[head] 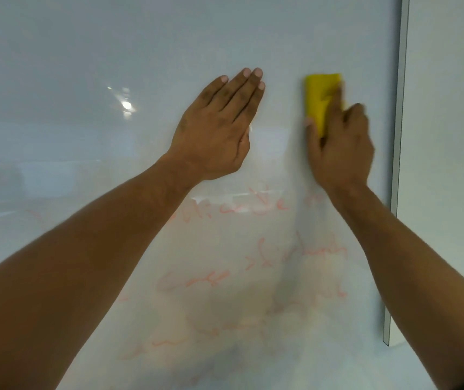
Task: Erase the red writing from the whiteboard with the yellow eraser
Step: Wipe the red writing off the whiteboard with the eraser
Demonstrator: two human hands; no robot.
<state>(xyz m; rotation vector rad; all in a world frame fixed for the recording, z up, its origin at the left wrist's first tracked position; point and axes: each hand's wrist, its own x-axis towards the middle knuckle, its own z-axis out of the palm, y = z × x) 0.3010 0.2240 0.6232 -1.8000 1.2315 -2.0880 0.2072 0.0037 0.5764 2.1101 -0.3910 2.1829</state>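
The whiteboard fills nearly the whole view. Its upper part is bare, while faint red writing runs in several lines across the lower half, below both hands. My right hand grips the yellow eraser and presses it flat on the board near the right edge, above the writing. The eraser's lower end is hidden under my fingers. My left hand lies flat on the board with its fingers together and straight, to the left of the eraser, holding nothing.
The board's grey metal frame runs down the right side, close to the eraser. A plain pale wall lies beyond it. A bright light reflection shows on the board's left half.
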